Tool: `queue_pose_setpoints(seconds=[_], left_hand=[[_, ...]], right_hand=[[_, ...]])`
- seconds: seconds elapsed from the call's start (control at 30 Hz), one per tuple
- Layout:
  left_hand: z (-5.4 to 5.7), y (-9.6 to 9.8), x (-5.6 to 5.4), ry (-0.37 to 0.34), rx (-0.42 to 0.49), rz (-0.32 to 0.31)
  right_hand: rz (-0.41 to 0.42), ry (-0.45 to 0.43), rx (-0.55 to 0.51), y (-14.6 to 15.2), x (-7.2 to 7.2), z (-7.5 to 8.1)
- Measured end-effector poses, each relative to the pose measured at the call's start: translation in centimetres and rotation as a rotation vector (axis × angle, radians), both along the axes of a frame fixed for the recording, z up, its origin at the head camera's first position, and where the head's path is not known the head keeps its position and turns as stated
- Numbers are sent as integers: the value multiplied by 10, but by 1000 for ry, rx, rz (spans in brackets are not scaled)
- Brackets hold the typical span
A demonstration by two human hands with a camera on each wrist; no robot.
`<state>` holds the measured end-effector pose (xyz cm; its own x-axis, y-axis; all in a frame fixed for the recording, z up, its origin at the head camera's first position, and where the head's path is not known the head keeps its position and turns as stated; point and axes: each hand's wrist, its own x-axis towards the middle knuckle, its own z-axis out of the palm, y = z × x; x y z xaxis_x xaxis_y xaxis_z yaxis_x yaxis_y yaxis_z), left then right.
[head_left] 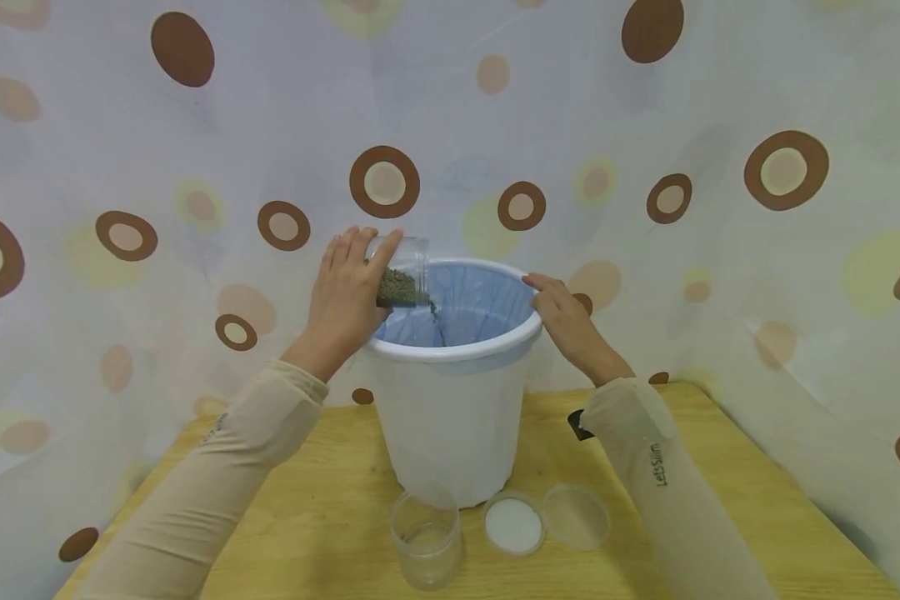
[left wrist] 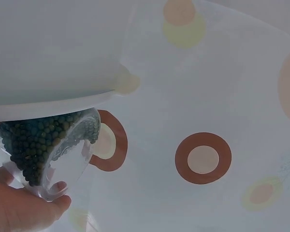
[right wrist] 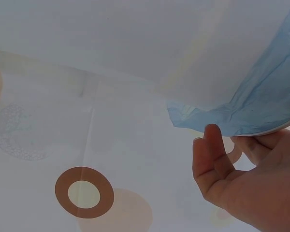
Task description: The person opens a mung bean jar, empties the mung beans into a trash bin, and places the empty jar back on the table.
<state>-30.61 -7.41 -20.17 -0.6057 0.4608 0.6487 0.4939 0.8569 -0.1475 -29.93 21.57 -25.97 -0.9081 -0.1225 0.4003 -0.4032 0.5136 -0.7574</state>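
My left hand (head_left: 347,287) grips a clear plastic jar (head_left: 414,250) tipped on its side above the left rim of a white trash bin (head_left: 450,425). Small green mung beans (head_left: 397,287) lie along the jar's lower side, and a thin stream of them drops into the bin. Up close in the left wrist view, the beans (left wrist: 38,140) are heaped inside the jar beside the bin's rim. On the right, my right hand (head_left: 566,321) holds the bin's rim, some fingers reaching over its edge. A blue liner (right wrist: 270,92) covers the bin's inside.
The bin stands on a yellow wooden table (head_left: 307,500). In front of it are an open clear jar (head_left: 427,550), a round lid with a white disc (head_left: 513,525) and a clear round lid (head_left: 576,517). A patterned curtain (head_left: 450,108) hangs behind.
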Motion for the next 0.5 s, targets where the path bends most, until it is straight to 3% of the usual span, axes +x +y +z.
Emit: queue_pose_setpoints(seconds=[0.5], left_hand=[[3, -2, 2, 6, -5, -8]], right_hand=[[-10, -29, 23, 0, -2, 1]])
